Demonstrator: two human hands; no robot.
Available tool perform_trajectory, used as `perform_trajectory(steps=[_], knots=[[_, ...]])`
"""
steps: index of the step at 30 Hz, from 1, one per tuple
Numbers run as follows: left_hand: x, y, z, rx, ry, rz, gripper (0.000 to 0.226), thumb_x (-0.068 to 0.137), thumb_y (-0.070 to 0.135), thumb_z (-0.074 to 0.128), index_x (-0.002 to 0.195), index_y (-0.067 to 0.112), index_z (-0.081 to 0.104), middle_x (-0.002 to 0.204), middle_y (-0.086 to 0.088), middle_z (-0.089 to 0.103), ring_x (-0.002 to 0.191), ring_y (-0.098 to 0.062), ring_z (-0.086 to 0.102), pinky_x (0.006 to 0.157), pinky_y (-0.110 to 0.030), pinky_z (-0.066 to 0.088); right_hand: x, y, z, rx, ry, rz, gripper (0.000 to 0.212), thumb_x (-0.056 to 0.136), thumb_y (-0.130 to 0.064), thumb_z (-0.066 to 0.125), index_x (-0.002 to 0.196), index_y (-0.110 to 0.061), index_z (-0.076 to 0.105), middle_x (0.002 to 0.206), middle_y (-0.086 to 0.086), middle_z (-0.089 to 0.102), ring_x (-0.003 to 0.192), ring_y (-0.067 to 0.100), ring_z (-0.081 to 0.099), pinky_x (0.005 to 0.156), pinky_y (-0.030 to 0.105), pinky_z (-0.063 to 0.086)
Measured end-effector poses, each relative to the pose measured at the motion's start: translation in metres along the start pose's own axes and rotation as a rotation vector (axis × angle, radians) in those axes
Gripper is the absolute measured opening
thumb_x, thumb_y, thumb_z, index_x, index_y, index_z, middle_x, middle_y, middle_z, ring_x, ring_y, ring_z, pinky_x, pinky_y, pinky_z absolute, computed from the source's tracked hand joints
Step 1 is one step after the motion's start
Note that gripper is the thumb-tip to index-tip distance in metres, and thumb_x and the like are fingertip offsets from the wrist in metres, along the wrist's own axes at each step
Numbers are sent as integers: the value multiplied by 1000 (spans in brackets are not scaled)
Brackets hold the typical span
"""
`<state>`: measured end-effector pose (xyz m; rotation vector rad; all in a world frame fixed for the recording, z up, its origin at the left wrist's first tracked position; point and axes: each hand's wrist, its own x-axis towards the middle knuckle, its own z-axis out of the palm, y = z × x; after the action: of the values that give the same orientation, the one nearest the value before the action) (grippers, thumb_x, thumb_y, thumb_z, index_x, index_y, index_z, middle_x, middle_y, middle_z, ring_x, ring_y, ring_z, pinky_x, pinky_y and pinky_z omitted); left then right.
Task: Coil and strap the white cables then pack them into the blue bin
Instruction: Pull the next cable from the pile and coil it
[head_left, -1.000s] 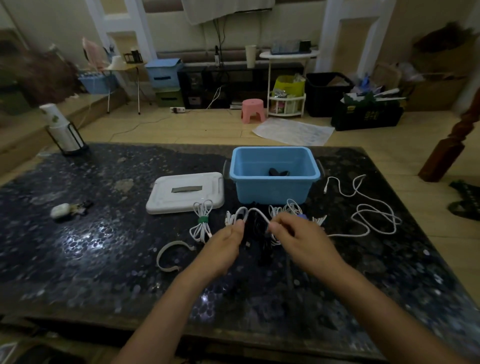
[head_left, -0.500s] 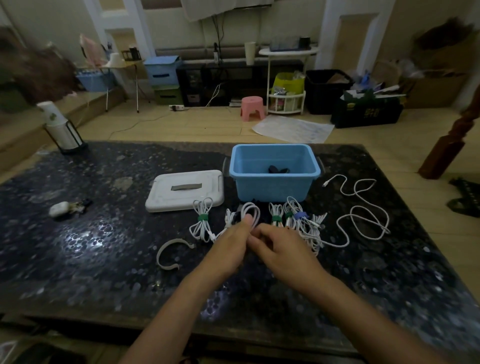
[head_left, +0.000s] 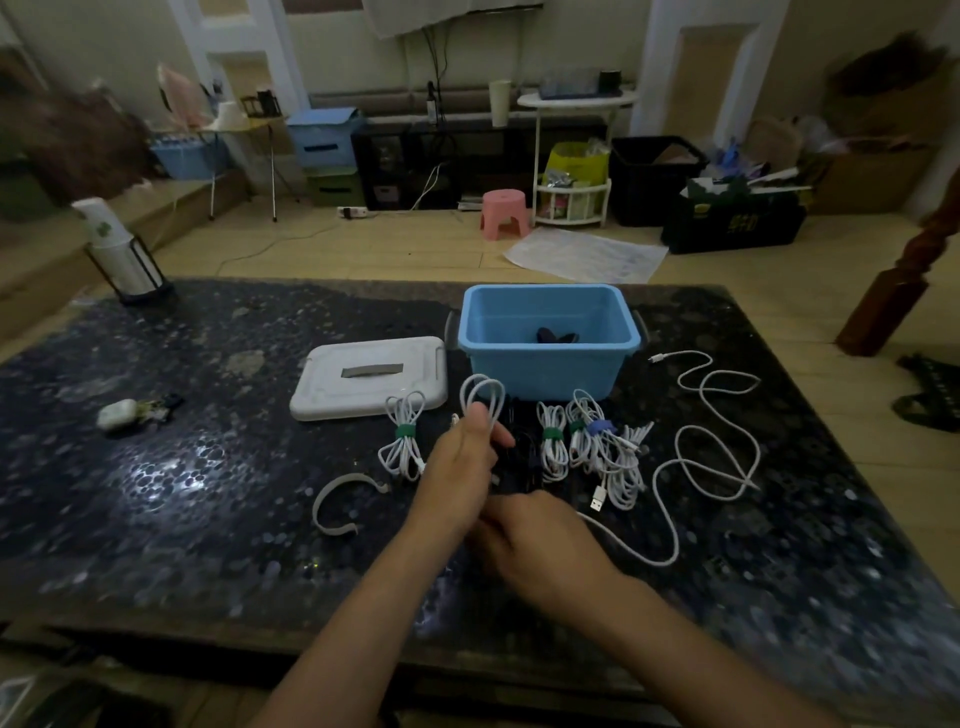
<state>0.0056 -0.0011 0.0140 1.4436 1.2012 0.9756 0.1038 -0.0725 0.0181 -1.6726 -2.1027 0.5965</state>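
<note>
My left hand (head_left: 460, 460) grips a partly coiled white cable (head_left: 483, 395) upright, its loops sticking up in front of the blue bin (head_left: 550, 364). My right hand (head_left: 540, 545) sits just below and nearer me, fingers curled where the cable's tail comes out. That tail (head_left: 670, 556) runs right into loose curves (head_left: 717, 441) on the table. Strapped coils lie beside my hands: one with a green strap (head_left: 405, 441) on the left, others (head_left: 551, 441) and a blue-strapped one (head_left: 597, 431) on the right. A dark item (head_left: 556, 336) lies in the bin.
The bin's white lid (head_left: 369, 376) lies left of the bin. A loose curved white strap (head_left: 337, 504) rests near my left forearm. Dark straps (head_left: 524, 452) lie between the coils. A white earbud case (head_left: 117, 414) and a bottle holder (head_left: 124, 254) sit far left.
My left hand has lifted the coil's loops upright. My right hand has dropped back toward me, below the left, and the loose cable has been drawn in closer.
</note>
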Motion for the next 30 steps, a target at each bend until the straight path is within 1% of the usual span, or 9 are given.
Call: perform_trajectory(steps=[3, 7, 10, 13, 16, 18, 23, 26, 30], knots=[[-6, 5, 5, -76, -24, 31, 58, 103, 48, 27, 86, 5, 63, 52, 5, 35, 44, -7, 31, 47, -24, 26, 2, 3, -1, -26, -11, 38, 26, 102, -34, 48, 90, -22, 67, 85, 2, 71, 75, 18, 65, 65, 29, 41], [-9, 16, -2, -281, -33, -33, 53, 105, 45, 27, 89, 6, 59, 55, 0, 28, 45, -11, 25, 45, -26, 25, 4, 11, 0, -108, 22, 91, 49, 100, -56, 43, 81, -19, 69, 77, 1, 71, 73, 16, 65, 68, 31, 47], [-9, 21, -10, -384, -99, -112, 52, 104, 50, 29, 89, 7, 56, 54, 2, 23, 41, -10, 17, 42, -21, 17, 7, 21, -7, -131, 36, 63, 47, 96, -60, 46, 80, -22, 67, 77, -1, 69, 75, 16, 64, 66, 31, 36], [-4, 19, -22, -190, -129, -100, 54, 105, 48, 30, 84, 8, 58, 48, 5, 27, 37, -8, 19, 40, -17, 19, 8, 33, -22, -171, -7, 77, 39, 94, -58, 52, 75, -26, 58, 68, -8, 55, 73, 13, 58, 67, 29, 29], [5, 9, -38, 144, -76, -15, 56, 105, 46, 32, 76, 12, 65, 41, 10, 37, 35, -4, 32, 46, -26, 25, 11, 57, -39, -12, -8, 154, 35, 97, -48, 56, 67, -30, 53, 66, -10, 55, 66, 2, 53, 61, 27, 36], [7, 4, -43, 290, -91, 31, 56, 105, 45, 32, 73, 18, 69, 41, 9, 45, 38, -1, 39, 50, -28, 30, 13, 70, -52, 131, 66, 172, 33, 98, -43, 57, 67, -29, 58, 64, -7, 59, 63, 3, 54, 62, 29, 41], [2, 4, -32, 428, -244, -12, 63, 104, 51, 28, 76, 16, 74, 70, 4, 73, 56, 1, 60, 64, -24, 43, 15, 75, -56, 234, 203, 160, 32, 98, -37, 58, 70, -24, 62, 63, -7, 61, 61, 6, 54, 63, 30, 43], [-2, 3, -25, 459, -352, -8, 69, 104, 52, 26, 78, 9, 73, 66, -1, 73, 63, -10, 64, 68, -26, 45, 15, 72, -50, 172, 261, 160, 31, 99, -39, 57, 76, -18, 64, 71, -4, 65, 70, 10, 59, 67, 31, 45], [-2, 2, -25, 478, -306, 39, 62, 102, 54, 29, 65, 15, 59, 54, 3, 55, 54, -13, 50, 64, -31, 40, 15, 71, -51, 153, 301, 160, 32, 98, -41, 57, 76, -18, 63, 69, -4, 64, 68, 8, 58, 65, 31, 44]])
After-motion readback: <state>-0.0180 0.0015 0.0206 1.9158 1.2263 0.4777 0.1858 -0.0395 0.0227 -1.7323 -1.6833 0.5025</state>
